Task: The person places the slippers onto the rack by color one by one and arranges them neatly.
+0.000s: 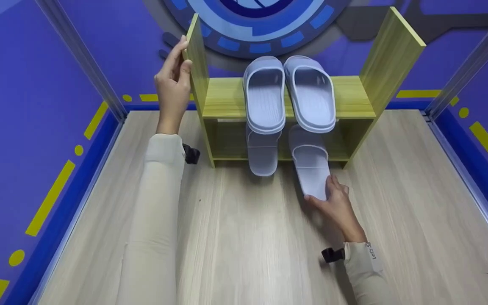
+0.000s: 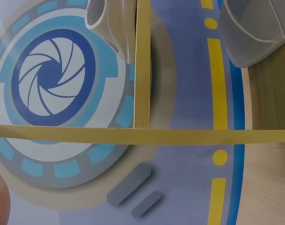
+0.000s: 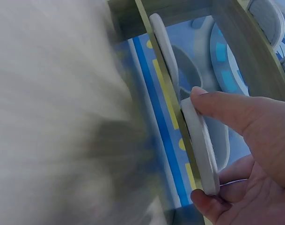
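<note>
A small yellow-green wooden shoe rack (image 1: 223, 95) stands against the back wall. On its lower shelf lie two light-grey slippers. My right hand (image 1: 337, 207) pinches the heel of the right slipper (image 1: 311, 169), thumb on one side and fingers on the other. That slipper's toe reaches into the rack, while its heel sticks out in front. Beside it, the left slipper (image 1: 263, 161) also juts past the shelf edge. My left hand (image 1: 173, 87) rests against the outer side of the rack's left panel (image 1: 196, 63), fingers fairly straight. The right wrist view shows the pinched slipper (image 3: 203, 154) close up.
Two grey clogs, the left one (image 1: 265, 97) and the right one (image 1: 311, 95), sit on the upper shelf. Purple-blue walls enclose the wood-grain floor (image 1: 235, 245) on the left, back and right. The rack's right panel (image 1: 392, 63) rises above the upper shelf.
</note>
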`<action>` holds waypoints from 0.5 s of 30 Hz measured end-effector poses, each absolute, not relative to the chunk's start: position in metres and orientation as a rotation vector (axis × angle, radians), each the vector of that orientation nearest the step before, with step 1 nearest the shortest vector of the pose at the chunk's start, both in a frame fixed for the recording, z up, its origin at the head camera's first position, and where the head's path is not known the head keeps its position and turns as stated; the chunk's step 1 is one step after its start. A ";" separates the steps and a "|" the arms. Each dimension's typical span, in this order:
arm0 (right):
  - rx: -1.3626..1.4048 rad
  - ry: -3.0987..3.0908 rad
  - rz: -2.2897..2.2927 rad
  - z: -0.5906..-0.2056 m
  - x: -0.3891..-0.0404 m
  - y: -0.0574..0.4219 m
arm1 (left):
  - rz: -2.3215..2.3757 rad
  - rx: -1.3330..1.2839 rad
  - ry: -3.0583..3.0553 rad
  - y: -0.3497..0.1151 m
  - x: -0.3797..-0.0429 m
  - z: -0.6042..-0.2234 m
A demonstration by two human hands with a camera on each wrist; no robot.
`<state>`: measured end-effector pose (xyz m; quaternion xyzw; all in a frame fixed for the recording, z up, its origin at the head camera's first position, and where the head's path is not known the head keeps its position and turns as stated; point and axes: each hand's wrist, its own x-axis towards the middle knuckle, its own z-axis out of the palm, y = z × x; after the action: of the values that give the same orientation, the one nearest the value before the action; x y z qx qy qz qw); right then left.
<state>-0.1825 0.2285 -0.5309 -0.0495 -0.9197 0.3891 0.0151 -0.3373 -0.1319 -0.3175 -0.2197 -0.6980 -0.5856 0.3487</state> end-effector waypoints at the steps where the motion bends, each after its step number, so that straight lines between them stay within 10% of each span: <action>1: -0.148 -2.866 1.219 -0.531 -0.184 0.227 | -1.521 -0.571 -1.806 -0.132 -0.337 -0.318; 15: -0.087 -2.792 1.226 -0.536 -0.196 0.213 | -1.539 -0.559 -1.812 -0.131 -0.339 -0.319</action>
<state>-0.1960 0.2128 -0.5361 -0.0286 -0.9143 0.4014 0.0456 -0.3387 -0.1314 -0.3186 -0.2149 -0.6970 -0.5920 0.3427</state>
